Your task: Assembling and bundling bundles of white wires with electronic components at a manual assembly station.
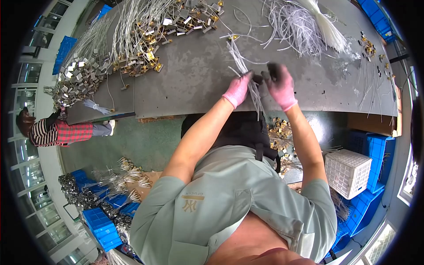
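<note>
My left hand (238, 89), in a pink glove with dark, grimy fingers, is closed round a bundle of whitish translucent wires (238, 59) at the table's front edge. The bundle's far end lies up the table, and its near ends hang over the edge. Just right of it is my right hand (281, 86) in a matching glove, its dark fingers raised and smeared by motion. Whether those fingers hold anything does not show. A few loose wires (243, 20) curve across the tabletop beyond the bundle.
Wires with metal and brass-coloured ends (148, 57) cover the dark table's (190, 84) far left. A tangled heap of pale wires (296, 28) lies at the back right. Below right are a white crate (349, 172) and blue bins (375, 159). Another person (57, 130) stands at left.
</note>
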The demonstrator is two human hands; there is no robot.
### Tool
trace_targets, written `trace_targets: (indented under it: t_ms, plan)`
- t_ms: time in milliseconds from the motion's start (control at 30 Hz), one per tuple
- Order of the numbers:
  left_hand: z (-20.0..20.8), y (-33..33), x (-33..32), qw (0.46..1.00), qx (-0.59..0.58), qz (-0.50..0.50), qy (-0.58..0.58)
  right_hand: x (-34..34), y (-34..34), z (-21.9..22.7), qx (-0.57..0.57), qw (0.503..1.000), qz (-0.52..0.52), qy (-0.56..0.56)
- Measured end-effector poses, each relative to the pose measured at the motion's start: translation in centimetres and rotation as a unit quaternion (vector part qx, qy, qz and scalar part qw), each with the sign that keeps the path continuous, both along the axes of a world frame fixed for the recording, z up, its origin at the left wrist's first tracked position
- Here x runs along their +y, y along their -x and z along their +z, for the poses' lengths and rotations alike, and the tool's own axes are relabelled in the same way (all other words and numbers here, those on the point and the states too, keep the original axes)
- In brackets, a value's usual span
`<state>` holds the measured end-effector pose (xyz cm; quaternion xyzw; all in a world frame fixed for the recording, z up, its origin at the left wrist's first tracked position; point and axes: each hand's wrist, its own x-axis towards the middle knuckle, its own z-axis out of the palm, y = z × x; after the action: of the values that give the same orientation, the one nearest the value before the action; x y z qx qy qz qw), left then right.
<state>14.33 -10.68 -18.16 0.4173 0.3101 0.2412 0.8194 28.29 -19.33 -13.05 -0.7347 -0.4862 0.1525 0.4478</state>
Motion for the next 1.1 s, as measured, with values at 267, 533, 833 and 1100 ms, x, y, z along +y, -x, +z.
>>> trace_targets:
  t_ms: [267, 533, 833, 1100]
  plan:
    - [2.9, 1.6, -0.6, 0.994, 0.057, -0.009, 0.098, 11.9, -5.5, -3.4, -0.047, 0.97, 0.238, -0.028]
    - [-1.0, 2.8, 1.8, 0.97, 0.011, 0.126, 0.209, 8.4, 0.7, -3.2, 0.025, 0.974, 0.177, 0.138]
    - [-0.1, 3.4, 1.7, 0.955, -0.084, 0.177, 0.223, 5.7, 5.4, -3.2, -0.156, 0.944, 0.283, 0.072]
    - [0.8, 4.7, 2.7, 0.974, -0.072, 0.169, 0.135, 3.6, 7.7, -1.9, 0.108, 0.968, 0.143, 0.175]
